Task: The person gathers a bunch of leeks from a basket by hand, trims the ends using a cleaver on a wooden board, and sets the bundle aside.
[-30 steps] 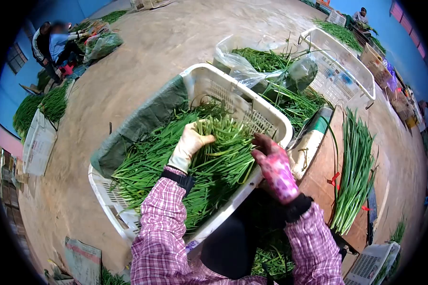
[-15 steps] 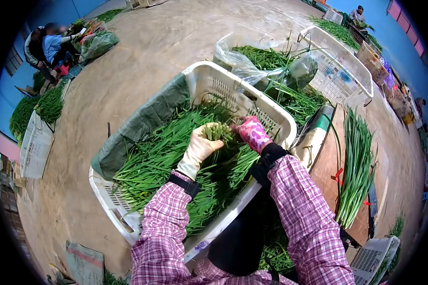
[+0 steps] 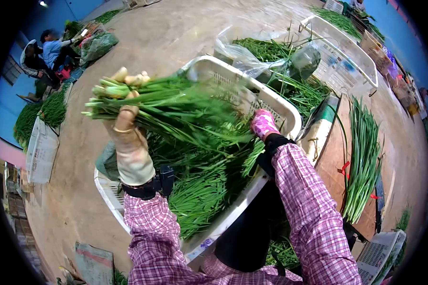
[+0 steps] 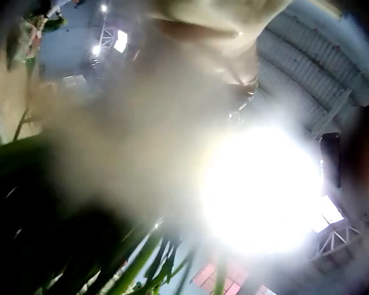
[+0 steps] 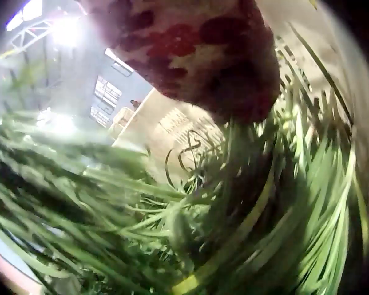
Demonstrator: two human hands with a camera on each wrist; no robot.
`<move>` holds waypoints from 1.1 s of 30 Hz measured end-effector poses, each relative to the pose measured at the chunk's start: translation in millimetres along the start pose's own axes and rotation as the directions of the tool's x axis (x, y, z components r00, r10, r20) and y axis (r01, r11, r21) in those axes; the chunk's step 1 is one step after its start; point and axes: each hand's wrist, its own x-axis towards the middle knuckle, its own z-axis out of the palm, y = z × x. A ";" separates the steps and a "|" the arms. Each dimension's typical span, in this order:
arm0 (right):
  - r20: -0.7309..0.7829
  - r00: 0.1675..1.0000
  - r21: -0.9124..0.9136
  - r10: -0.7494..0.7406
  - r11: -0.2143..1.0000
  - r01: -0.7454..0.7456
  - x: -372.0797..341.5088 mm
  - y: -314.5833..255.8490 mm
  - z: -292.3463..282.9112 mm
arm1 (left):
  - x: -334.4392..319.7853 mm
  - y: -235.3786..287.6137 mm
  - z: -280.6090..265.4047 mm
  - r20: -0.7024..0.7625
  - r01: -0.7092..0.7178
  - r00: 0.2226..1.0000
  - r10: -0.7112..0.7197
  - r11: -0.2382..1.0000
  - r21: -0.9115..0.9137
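Note:
My left hand [image 3: 127,116], in a cream glove, grips a thick bunch of green chives [image 3: 176,102] above the left side of a white plastic basket [image 3: 209,59]. The pale stem ends point left, and the leaves trail right, blurred. In the left wrist view the glove [image 4: 221,37] is smeared by glare, with dark leaves below. At the basket's right inner side is my right hand [image 3: 264,123] in a pink patterned glove. Its curled fingers hold some chives, seen under the glove [image 5: 197,67] in the right wrist view. Loose chives [image 3: 199,199] fill the basket.
On a board [image 3: 325,185] at right lies a bundle of chives [image 3: 361,161] with red ties. Behind the basket are a clear plastic bag [image 3: 242,59] of greens and another white basket [image 3: 342,61]. People [image 3: 54,52] sit far left, near a white crate [image 3: 43,147].
The left hand has swung left and up, lifting the bunch from over the basket. My right hand first came in to the stem ends, then parted from them to the basket's right side.

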 end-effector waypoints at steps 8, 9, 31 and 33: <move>-0.291 0.880 0.465 -0.375 0.748 0.473 -93.8 -92.0 -182.5 | -23.5 -62.5 14.3 0.187 0.206 0.938 -0.292 0.903 0.376; -0.347 0.840 0.303 -0.418 0.797 0.522 -104.4 -96.3 -189.7 | -34.9 -70.8 19.8 0.206 0.191 0.940 -0.274 0.918 0.349; -0.474 0.872 0.880 -0.125 -0.041 0.473 -96.4 -97.9 -163.9 | -108.1 -109.4 -0.2 0.371 0.317 0.549 -0.748 0.598 0.736; -0.524 0.847 0.847 -0.093 -0.164 0.506 -118.9 -95.2 -229.0 | -105.9 -106.9 -1.1 0.255 0.142 0.229 -0.939 0.291 0.946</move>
